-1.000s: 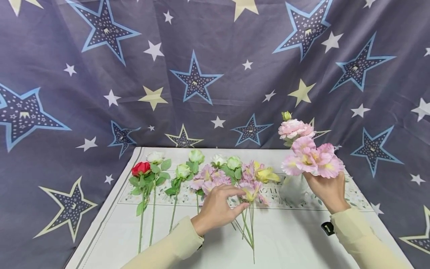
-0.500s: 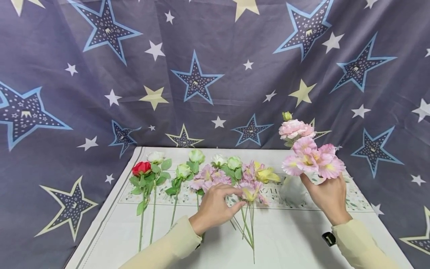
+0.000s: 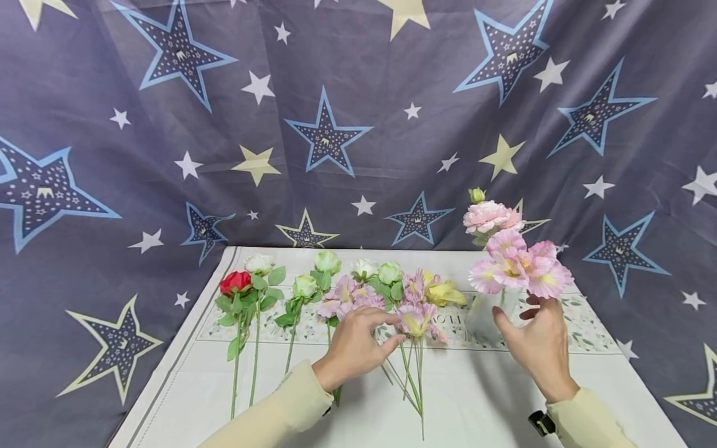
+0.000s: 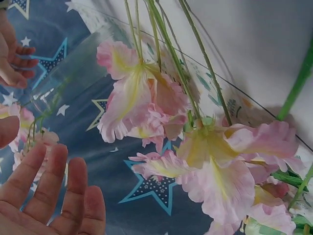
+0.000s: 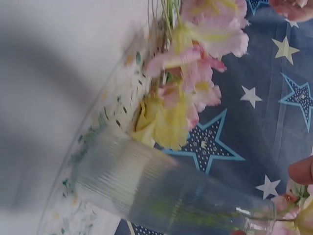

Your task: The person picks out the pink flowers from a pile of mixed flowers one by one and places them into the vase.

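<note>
A clear ribbed vase (image 3: 486,318) stands at the right of the table, holding pink-and-yellow irises (image 3: 521,264), a pale pink peony (image 3: 490,216) and a green bud (image 3: 477,195). Beside the vase, just below the irises, is my right hand (image 3: 538,351), its thumb and fingers apart with nothing between them. My left hand (image 3: 358,348) hovers by a loose pink iris (image 3: 416,318); the left wrist view shows its relaxed fingers (image 4: 76,186) clear of the loose iris (image 4: 215,171). In the right wrist view the vase (image 5: 146,181) looks tilted by the camera angle.
Left of the irises lie a red rose (image 3: 235,282), white roses (image 3: 259,263) and green roses (image 3: 305,285), stems toward me. A yellow flower (image 3: 445,292) lies left of the vase. A printed floral band crosses the white tablecloth (image 3: 459,398); a starry curtain (image 3: 358,186) hangs behind.
My right hand has dropped away from the irises at the vase's mouth, its thumb and fingers spreading. Those flowers stay in the vase. My left hand has shifted slightly left.
</note>
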Available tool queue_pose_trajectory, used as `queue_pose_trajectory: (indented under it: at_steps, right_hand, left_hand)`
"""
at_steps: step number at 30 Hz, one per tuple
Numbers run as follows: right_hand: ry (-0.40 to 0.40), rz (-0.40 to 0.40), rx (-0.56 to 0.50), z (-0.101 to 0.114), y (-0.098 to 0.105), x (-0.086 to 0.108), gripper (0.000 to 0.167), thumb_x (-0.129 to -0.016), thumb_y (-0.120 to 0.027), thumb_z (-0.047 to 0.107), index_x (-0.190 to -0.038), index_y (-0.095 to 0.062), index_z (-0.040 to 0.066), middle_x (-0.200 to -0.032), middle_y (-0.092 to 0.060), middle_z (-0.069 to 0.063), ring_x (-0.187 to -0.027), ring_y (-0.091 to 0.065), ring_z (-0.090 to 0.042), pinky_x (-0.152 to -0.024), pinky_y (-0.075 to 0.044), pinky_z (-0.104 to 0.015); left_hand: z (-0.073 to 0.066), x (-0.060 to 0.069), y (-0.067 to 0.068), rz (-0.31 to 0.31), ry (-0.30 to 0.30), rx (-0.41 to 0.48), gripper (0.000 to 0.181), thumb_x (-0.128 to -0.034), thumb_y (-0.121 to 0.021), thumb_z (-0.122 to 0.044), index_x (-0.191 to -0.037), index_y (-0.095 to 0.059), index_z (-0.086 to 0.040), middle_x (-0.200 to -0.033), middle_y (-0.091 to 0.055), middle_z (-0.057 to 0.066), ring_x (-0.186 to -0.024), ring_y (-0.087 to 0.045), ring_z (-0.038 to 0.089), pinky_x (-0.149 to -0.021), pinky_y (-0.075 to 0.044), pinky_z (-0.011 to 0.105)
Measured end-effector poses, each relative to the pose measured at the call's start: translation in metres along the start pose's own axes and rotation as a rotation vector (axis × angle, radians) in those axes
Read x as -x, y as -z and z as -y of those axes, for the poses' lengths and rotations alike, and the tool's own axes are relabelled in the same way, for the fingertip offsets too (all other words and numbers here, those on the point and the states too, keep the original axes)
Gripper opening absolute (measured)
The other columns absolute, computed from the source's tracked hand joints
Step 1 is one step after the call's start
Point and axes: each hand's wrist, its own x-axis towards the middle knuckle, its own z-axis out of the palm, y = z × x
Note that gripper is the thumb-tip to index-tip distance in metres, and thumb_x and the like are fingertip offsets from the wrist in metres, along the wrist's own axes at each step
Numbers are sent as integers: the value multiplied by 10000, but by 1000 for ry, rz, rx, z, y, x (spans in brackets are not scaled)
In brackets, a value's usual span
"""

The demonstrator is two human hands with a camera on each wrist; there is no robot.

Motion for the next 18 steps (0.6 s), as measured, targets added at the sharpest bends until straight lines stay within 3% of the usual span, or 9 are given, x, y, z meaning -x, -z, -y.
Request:
queue_pose_trajectory:
  at_steps: [6,11,14,18]
  right_hand:
    - [-5,32,-32,2,-7,13,559,-788,-852,204,-1212,-565,-19,-1099,-599,-172,-830,-629,-303,-668,-372,-237]
    - [37,67,-24,4,-13,22,458,-803,-835,191,-1168,-609,31,-1070,-658,-131,-867,-642,-289,-708,-429,-353]
    - [94,76,-23,3,-17,27,430,-797,-841,185,-1145,-629,45,-1044,-682,-139,-890,-652,-311,-719,-454,-441]
    - [191,62,-40,3,-22,30,415,-775,-856,159,-1121,-657,45,-1032,-694,-161,-898,-662,-327,-694,-476,-469]
  left_hand:
    - [4,3,3,-1,54,2,256,-846,-854,-265,-1082,-799,-182,-1096,-762,-42,-991,-703,149,-870,-559,362]
    - [8,6,3,-3,91,1,254,-866,-834,-234,-1100,-798,-141,-1098,-763,-22,-937,-705,146,-802,-568,334]
    - [11,8,4,-13,100,-13,254,-873,-829,-228,-1107,-796,-133,-1080,-765,-19,-887,-706,145,-746,-565,308]
    - [16,11,6,-14,125,-24,246,-880,-827,-229,-1114,-791,-164,-1060,-763,-28,-811,-712,138,-676,-547,263]
